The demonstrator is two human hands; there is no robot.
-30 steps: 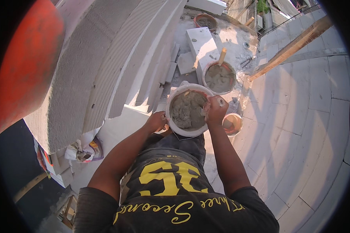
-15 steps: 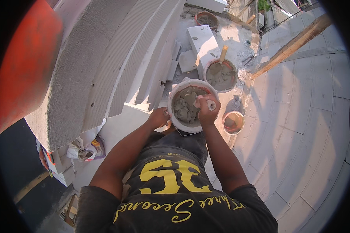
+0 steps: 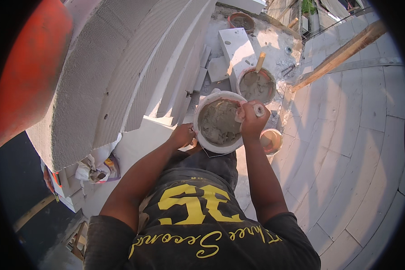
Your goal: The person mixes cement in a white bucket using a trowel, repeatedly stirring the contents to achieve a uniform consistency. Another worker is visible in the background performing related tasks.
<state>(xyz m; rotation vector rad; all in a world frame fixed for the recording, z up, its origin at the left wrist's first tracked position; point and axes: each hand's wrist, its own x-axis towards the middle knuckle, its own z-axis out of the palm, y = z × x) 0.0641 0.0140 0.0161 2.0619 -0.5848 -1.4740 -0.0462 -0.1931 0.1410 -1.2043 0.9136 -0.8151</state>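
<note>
The white bucket (image 3: pixel 219 122) of wet grey mortar, likely heavy and slippery, sits by the wall's foot, left hand (image 3: pixel 183 134) clamped on its rim, right hand (image 3: pixel 253 121) fisted round a tool handle (image 3: pixel 258 110) inside it.

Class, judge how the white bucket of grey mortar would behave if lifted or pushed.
The white bucket looks nearly full of wet grey mortar, so probably heavy. Its smeared rim may be slippery. The left hand steadies its side while the right hand grips a tool handle, suggesting it could tip.
</note>
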